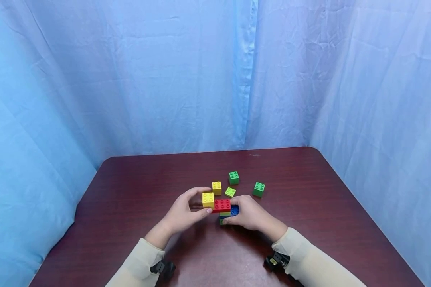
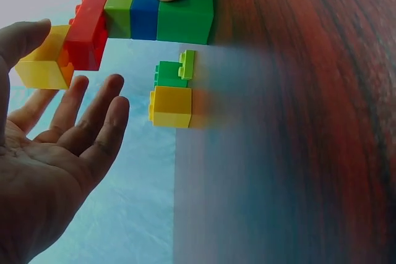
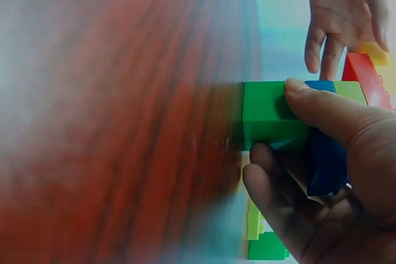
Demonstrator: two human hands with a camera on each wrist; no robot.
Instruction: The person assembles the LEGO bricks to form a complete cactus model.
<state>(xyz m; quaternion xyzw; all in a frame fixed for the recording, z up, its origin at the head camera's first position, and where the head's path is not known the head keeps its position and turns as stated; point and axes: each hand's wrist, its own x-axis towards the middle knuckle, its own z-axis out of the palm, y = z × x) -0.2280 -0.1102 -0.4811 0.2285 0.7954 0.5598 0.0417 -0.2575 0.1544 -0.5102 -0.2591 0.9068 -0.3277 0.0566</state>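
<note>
A stack of toy building bricks stands on the table. From the bottom it has a green brick (image 2: 185,17), a blue brick (image 2: 144,13), a lime brick (image 2: 119,10) and a red brick (image 1: 222,205), which juts out to the left. On the red brick's left end sits a yellow brick (image 1: 208,199), slightly tilted in the left wrist view. My left hand (image 1: 181,211) pinches this yellow brick between thumb and index finger, its other fingers spread below. With thumb and curled fingers, my right hand (image 1: 251,213) grips the stack at the green and blue bricks.
Behind the stack lie another yellow brick (image 1: 216,188), a flat lime brick (image 1: 230,192) and a green brick (image 1: 234,177). A further green brick (image 1: 259,189) is to the right. Blue curtains (image 1: 186,79) surround the dark red table (image 1: 140,191).
</note>
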